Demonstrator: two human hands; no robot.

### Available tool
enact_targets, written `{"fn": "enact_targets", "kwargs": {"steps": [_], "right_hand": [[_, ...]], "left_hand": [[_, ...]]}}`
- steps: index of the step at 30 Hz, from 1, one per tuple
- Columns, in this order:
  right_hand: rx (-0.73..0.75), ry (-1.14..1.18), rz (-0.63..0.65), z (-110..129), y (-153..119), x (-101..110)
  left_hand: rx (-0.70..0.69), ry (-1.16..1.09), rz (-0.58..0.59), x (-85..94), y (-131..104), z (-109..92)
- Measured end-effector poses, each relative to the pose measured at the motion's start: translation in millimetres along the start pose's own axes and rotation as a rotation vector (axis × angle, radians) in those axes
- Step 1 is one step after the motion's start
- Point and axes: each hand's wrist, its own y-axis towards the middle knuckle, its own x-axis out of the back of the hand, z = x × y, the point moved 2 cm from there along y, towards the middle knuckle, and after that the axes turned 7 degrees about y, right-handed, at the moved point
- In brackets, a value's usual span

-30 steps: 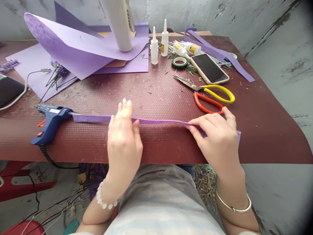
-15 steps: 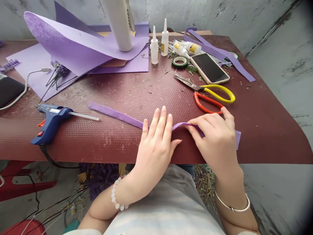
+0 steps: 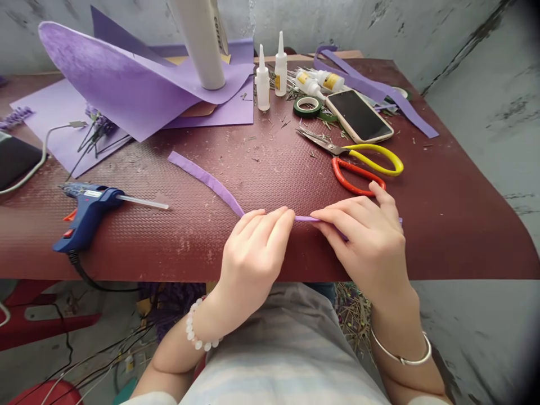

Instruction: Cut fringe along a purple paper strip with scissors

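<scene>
Purple strip (image 3: 206, 179) — pinched in both hands (image 3: 255, 256) (image 3: 365, 242), one end trailing beyond the left.

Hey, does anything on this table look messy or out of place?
Yes. Loose bits of stem lie scattered near the scissors, and two small bottles, one at, lie on their sides while two others stand upright. I can't tell whether either has leaked. The glue gun also lies on its side.

Bare counter (image 3: 261, 163) lies open between the glue gun (image 3: 90, 211) and scissors (image 3: 350, 157); upright bottles (image 3: 262, 90) block the back.
</scene>
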Motion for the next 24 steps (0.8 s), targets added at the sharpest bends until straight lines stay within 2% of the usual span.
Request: {"fn": "enact_targets", "kwargs": {"steps": [6, 8, 12, 16, 20, 22, 24], "right_hand": [[0.010, -0.004, -0.003, -1, 1, 2], [0.004, -0.026, -0.011, -2, 1, 3], [0.001, -0.051, -0.009, -4, 1, 4], [0.007, -0.083, -0.022, -4, 2, 3], [-0.001, -0.095, -0.032, -8, 1, 5], [-0.008, -0.103, -0.043, -11, -1, 7], [-0.014, -0.104, -0.048, -13, -2, 8]], "left_hand": [[0.057, 0.096, 0.087, 9.1, 4, 14], [0.038, 0.138, 0.107, 14.0, 4, 20], [-0.002, 0.155, 0.051, 19.9, 1, 30], [0.031, 0.068, 0.001, 17.9, -3, 32], [0.073, -0.077, 0.052, 17.6, -3, 34], [0.083, -0.064, 0.085, 18.6, -3, 37], [0.078, -0.005, 0.061, 19.7, -4, 40]]}}
